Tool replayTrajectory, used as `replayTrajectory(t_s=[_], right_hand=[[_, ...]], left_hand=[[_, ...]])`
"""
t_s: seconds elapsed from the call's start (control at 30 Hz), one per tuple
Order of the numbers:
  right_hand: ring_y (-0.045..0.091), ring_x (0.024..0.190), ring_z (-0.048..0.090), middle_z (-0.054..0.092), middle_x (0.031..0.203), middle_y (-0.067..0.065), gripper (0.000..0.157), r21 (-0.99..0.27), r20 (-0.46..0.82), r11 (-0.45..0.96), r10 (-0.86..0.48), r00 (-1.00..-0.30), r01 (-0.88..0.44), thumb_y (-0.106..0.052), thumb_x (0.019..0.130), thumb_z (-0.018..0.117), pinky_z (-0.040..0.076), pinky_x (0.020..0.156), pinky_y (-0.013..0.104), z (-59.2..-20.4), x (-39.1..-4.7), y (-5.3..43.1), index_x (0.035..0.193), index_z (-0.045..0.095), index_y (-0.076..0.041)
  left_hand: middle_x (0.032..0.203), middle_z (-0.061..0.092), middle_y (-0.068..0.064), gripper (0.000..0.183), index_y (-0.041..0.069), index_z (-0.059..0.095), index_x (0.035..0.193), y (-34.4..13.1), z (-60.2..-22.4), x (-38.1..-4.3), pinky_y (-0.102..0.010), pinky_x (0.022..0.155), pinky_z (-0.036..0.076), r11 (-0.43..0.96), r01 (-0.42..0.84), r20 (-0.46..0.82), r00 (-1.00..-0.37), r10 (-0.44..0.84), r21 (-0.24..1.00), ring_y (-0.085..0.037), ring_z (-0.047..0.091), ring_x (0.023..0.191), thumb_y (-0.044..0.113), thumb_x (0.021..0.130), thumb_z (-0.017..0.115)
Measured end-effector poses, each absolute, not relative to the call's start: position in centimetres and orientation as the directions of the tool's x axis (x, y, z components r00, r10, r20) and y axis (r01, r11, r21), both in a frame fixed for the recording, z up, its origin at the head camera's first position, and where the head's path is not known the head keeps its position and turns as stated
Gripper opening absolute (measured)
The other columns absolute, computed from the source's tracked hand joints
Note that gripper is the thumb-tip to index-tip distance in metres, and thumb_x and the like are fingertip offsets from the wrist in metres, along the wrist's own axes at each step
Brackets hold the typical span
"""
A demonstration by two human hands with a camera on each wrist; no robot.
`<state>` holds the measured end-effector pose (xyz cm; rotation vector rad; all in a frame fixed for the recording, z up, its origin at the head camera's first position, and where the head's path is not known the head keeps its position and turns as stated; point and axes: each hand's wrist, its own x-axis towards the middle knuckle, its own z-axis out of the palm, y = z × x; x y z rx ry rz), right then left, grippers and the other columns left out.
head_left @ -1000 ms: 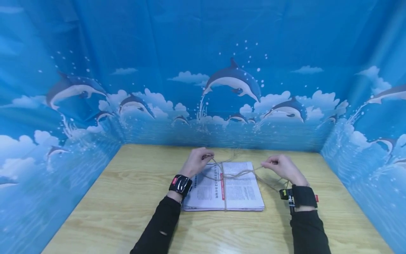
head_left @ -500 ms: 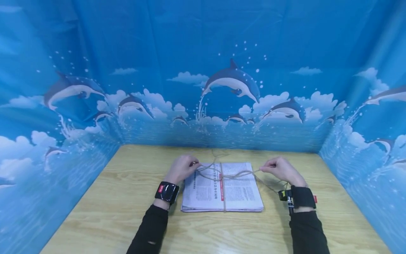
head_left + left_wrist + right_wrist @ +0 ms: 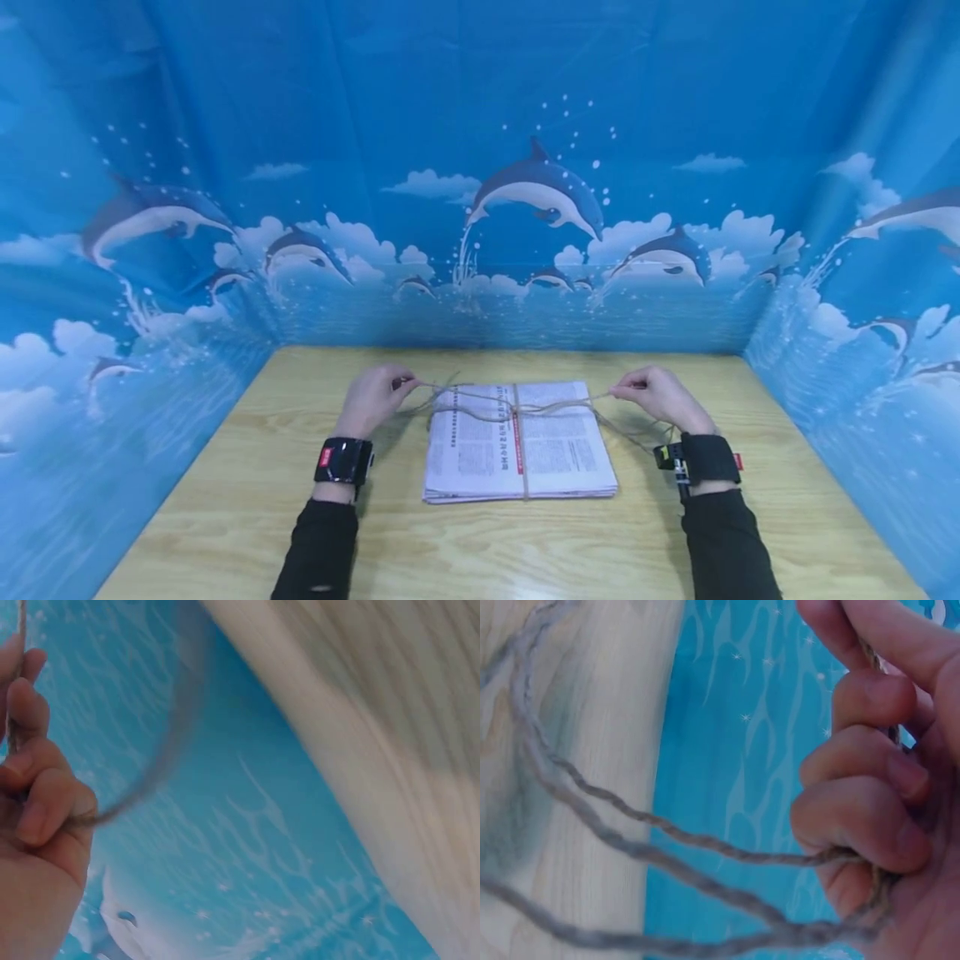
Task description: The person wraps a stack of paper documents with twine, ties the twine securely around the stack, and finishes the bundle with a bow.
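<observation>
Some twine (image 3: 515,410) crosses the newspaper stack (image 3: 480,471) between the fingertips; I have fingers of the left hand (image 3: 373,402) and right hand (image 3: 666,397) curled around it. I judge it light, limp and rough, best pinched just outside the stack's soft edges.

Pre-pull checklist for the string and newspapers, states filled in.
1. Left hand grips the string: ok, fingers curled round it.
2. Right hand grips the string: ok, fingers curled, loops hanging from them.
3. Newspapers lie flat on the table: ok.
4. Strands between the hands free of slack: not ok, they bow apart over the left part of the newspapers.
5. Crossing on top properly knotted: cannot tell, too small.
6. String runs under the newspapers: cannot tell, underside hidden.
</observation>
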<state>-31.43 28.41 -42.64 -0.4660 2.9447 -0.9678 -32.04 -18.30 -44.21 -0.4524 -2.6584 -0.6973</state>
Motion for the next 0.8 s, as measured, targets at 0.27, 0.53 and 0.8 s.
replayTrajectory(t_s=[0.27,0.53,0.8], right_hand=[[0.018,0.072,0.059,0.074,0.091,0.008,0.027,-0.532,0.098,0.801,-0.262,-0.96,-0.273,-0.037,0.092,0.068,0.043,0.064,0.029,-42.5,-31.1,29.2,0.093,0.078,-0.012],[0.018,0.075,0.062,0.074,0.096,0.01,0.027,-0.491,0.17,0.847,-0.134,-0.976,-0.202,-0.038,0.092,0.067,0.047,0.066,0.034,-42.1,-30.4,32.4,0.097,0.078,-0.013],[0.046,0.112,0.057,0.063,0.121,0.026,0.031,-0.435,0.055,0.883,-0.171,-0.984,-0.178,-0.023,0.095,0.064,0.046,0.088,0.058,-42.6,-30.4,32.5,0.117,0.068,-0.002]], left_hand=[[0.081,0.072,0.003,0.018,0.019,0.077,0.088,-21.0,-44.9,-32.3,-0.03,0.059,0.046,0.851,0.286,0.344,-0.929,0.135,0.44,-0.011,0.06,0.066,0.036,0.088,0.073],[0.085,0.071,0.0,0.021,0.014,0.077,0.093,-22.0,-45.8,-32.4,-0.036,0.07,0.05,0.837,0.229,0.253,-0.961,0.113,0.497,-0.014,0.061,0.074,0.034,0.091,0.07],[0.112,0.07,-0.014,0.019,0.009,0.073,0.107,-20.1,-47.1,-32.8,-0.057,0.092,0.045,0.901,0.221,0.202,-0.967,0.153,0.374,-0.037,0.062,0.106,0.019,0.094,0.063]])
